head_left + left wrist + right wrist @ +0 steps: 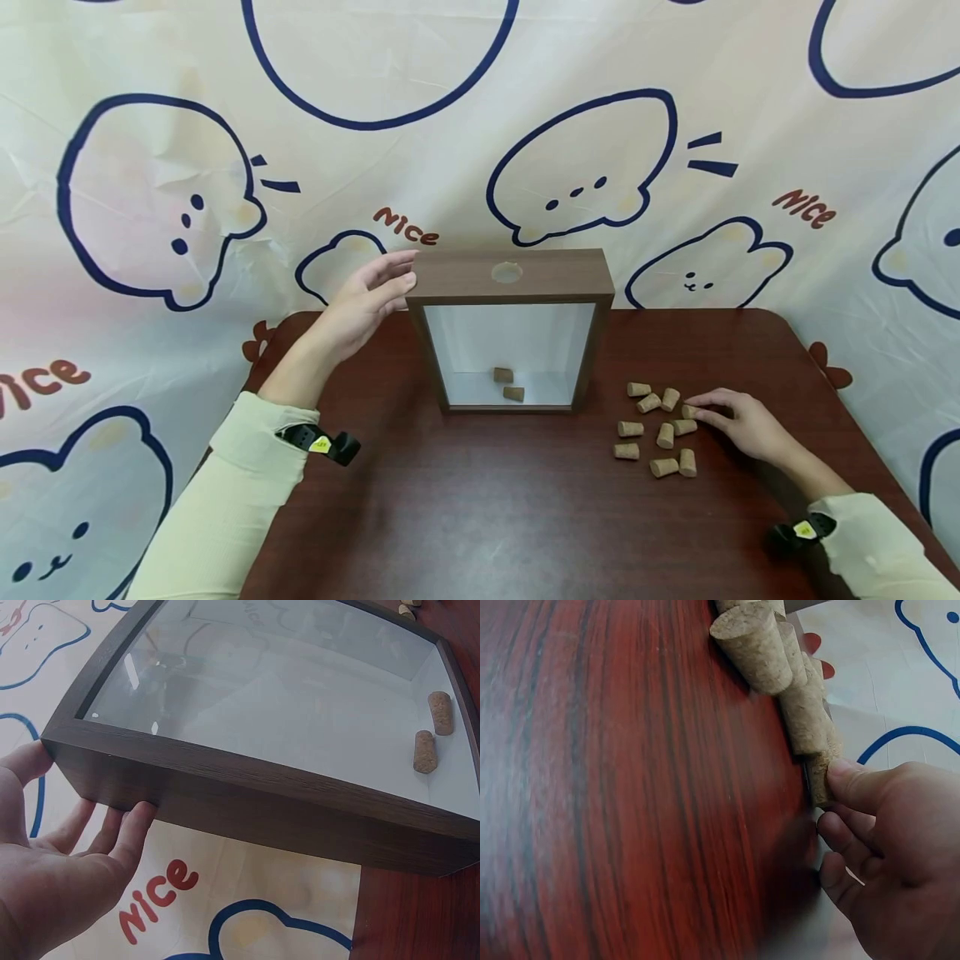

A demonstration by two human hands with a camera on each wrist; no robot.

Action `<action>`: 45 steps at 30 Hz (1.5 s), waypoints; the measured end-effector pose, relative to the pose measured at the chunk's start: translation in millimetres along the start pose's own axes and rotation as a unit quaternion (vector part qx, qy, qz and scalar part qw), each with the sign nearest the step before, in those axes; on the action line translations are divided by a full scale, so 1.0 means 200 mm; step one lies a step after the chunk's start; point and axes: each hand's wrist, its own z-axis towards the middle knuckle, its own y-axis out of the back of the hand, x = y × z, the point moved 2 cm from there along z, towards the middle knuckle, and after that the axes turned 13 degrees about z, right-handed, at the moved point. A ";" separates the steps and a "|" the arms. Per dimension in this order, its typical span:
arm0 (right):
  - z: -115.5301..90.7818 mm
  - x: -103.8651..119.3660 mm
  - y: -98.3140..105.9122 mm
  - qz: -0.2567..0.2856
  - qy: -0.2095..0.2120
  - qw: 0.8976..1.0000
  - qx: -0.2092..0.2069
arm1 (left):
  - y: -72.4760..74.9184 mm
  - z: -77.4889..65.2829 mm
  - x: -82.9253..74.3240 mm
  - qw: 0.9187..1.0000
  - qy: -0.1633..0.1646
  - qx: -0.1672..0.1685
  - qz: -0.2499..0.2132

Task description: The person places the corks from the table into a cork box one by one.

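Observation:
A dark wooden shadow box (457, 279) with a clear front and a round hole (507, 272) in its top stands upright on the table. Two corks, one a stubby brown cork (425, 751), lie on its white floor. My left hand (358, 307) holds the box's upper left corner, thumb and bent fingers against the wood. On the right, my right hand (753, 427) pinches a cork (821, 780) between thumb and index finger, low over the table. That cork is at the right side of a group of loose corks (665, 435), close against a neighbouring cork (686, 427).
The reddish-brown table (480, 500) has rounded far corners. A white cloth (420, 167) printed with blue outlined figures hangs behind it and at both sides. The loose corks lie scattered to the right of the box, several of them close together.

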 end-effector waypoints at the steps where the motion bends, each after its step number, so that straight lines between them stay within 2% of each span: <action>1: -0.01 0.00 0.01 0.000 -0.001 1.000 -0.002 | 0.00 0.00 0.00 1.000 0.000 0.000 0.001; 9: -0.05 -0.02 0.09 0.032 -0.022 0.999 -0.020 | 0.00 0.00 0.01 1.000 0.000 0.000 0.002; 18: -0.05 0.05 0.20 0.039 -0.036 0.998 -0.031 | 0.00 0.00 0.01 1.000 0.001 -0.001 0.002; 27: 0.01 0.21 0.27 0.058 -0.011 0.998 -0.032 | 0.00 0.00 0.01 1.000 -0.001 -0.003 -0.003; 38: 0.10 0.45 0.29 0.055 0.055 0.997 -0.014 | -0.01 0.00 0.02 1.000 -0.004 -0.002 -0.009; 45: 0.18 0.59 0.32 0.057 0.054 0.997 -0.026 | -0.01 0.00 0.02 1.000 -0.007 -0.002 -0.010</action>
